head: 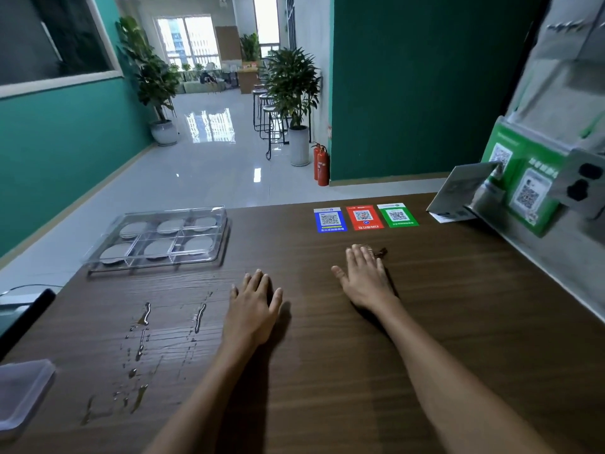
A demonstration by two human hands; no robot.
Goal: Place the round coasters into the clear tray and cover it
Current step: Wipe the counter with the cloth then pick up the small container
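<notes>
A person's two hands lie flat on a dark wood-grain surface, both released and grasping nothing: the left hand with fingers spread near the middle, the right hand a little farther off, fingers straight and close together. Well apart from both, at the far left corner, sits the clear tray, its six compartments each holding one of the round coasters. A clear lid appears to be over the tray already, though the transparent plastic makes it hard to tell whether it is fully seated.

By the look of it the task is finished or nearly so. The risks that remain are small but real. The tray stands close to the surface's far left edge, so a careless push while pressing the lid down could send it over onto the floor. Streaks of spilled liquid lie just left of the left hand; a wet palm could slip on the smooth plastic, or a tray dragged through the streaks could slide.

Three QR-code cards in blue, red and green lie at the far side, a small brown object rests just beyond the right fingertips, and a frosted plastic box sits at the near left edge.
</notes>
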